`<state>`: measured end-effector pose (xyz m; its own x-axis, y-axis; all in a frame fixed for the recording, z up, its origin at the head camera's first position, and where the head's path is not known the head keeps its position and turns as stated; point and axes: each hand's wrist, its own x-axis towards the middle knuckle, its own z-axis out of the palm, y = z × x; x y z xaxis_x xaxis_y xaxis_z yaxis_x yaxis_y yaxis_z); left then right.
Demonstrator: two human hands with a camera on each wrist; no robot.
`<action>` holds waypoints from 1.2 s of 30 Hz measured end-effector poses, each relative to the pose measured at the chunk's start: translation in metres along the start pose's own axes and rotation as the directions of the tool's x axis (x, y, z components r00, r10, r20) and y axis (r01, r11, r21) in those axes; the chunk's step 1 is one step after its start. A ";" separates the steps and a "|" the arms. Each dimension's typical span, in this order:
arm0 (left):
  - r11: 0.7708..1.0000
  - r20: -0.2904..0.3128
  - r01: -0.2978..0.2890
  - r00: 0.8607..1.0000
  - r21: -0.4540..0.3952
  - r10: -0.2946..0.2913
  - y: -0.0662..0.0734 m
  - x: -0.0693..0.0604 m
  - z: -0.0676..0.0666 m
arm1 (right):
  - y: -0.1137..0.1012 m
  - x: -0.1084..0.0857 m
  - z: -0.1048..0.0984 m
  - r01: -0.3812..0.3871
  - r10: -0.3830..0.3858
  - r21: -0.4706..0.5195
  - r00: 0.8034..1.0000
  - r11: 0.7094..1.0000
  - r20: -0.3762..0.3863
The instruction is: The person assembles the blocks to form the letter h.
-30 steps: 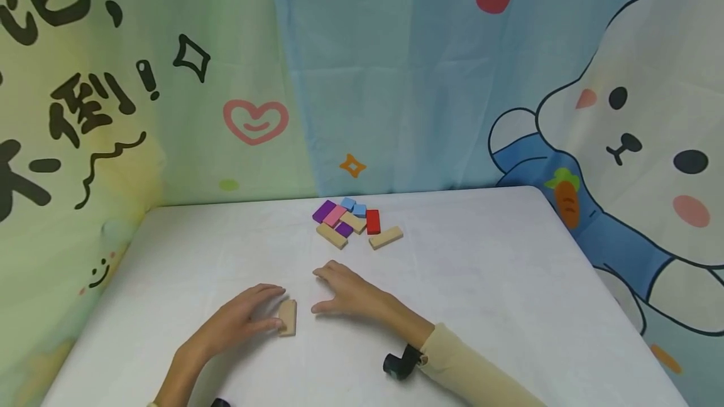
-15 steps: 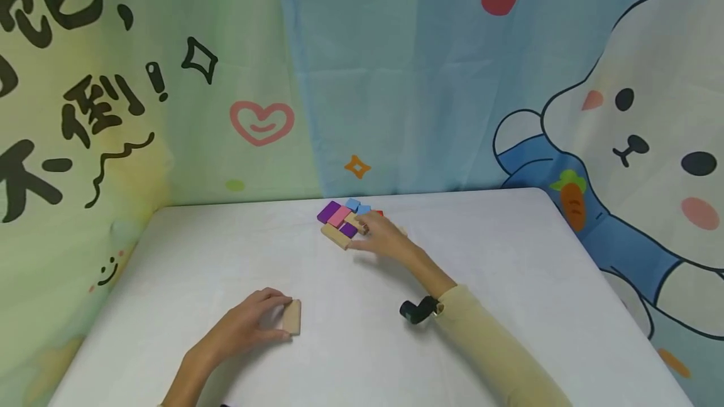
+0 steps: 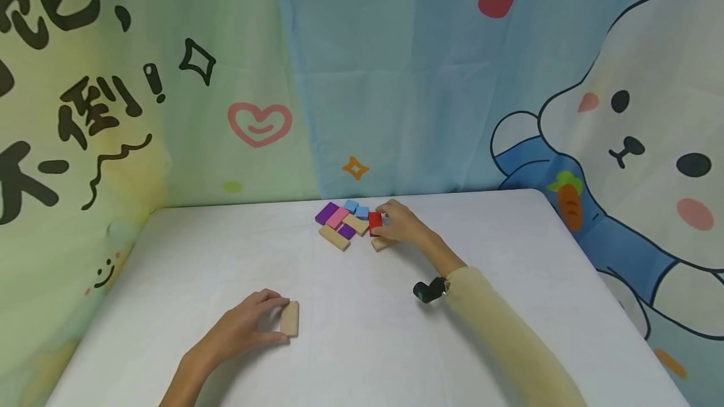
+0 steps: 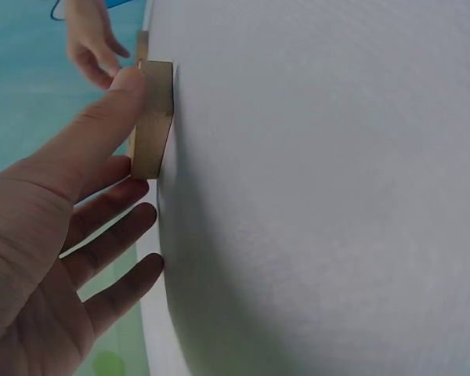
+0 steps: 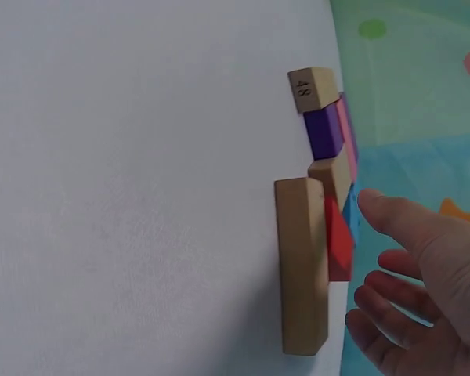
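Near the front of the table my left hand [image 3: 240, 326] pinches a plain wooden block [image 3: 290, 319] between thumb and fingertips. The left wrist view shows the thumb on one end of that block [image 4: 157, 117], with the other fingers spread below. My right hand [image 3: 407, 223] reaches to the far cluster, its thumb and fingers loosely around a red block [image 3: 374, 222]. Seen from the right wrist, the thumb and fingers stay relaxed and apart beside the red block [image 5: 339, 247]. A wooden block [image 3: 383, 244] lies just under this hand, partly covered.
Left of the red block sit purple [image 3: 327, 213], pink [image 3: 337, 218] and light blue [image 3: 362, 212] blocks, with wooden ones [image 3: 334, 238] among them. They lie close to the far edge of the white table [image 3: 237, 256]. A printed curtain [image 3: 362, 80] hangs behind.
My right hand has gone from mid-table to the far cluster, then rightward to the red block. My left fingers have come onto both ends of the near wooden block.
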<state>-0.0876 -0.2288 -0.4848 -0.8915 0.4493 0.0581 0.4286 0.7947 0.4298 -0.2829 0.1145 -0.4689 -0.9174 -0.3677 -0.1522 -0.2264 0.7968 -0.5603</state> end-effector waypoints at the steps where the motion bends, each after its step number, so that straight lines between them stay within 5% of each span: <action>1: 1.000 -0.003 0.000 1.000 0.002 0.000 0.000 0.000 0.000 | 0.001 0.002 0.001 0.006 -0.006 -0.012 1.000 1.000 0.002; 8: 1.000 -0.014 -0.012 1.000 0.011 0.012 -0.003 0.001 0.002 | 0.007 0.010 0.006 0.074 -0.070 -0.095 0.996 0.993 0.049; 36: 1.000 -0.004 -0.016 1.000 0.027 0.016 -0.001 0.002 0.000 | 0.015 0.014 0.008 0.057 -0.056 -0.014 0.997 0.998 0.049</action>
<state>-0.0901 -0.2282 -0.4851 -0.8851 0.4604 0.0681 0.4463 0.7982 0.4045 -0.2968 0.1171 -0.4860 -0.8861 -0.4348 -0.1606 -0.2825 0.7813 -0.5566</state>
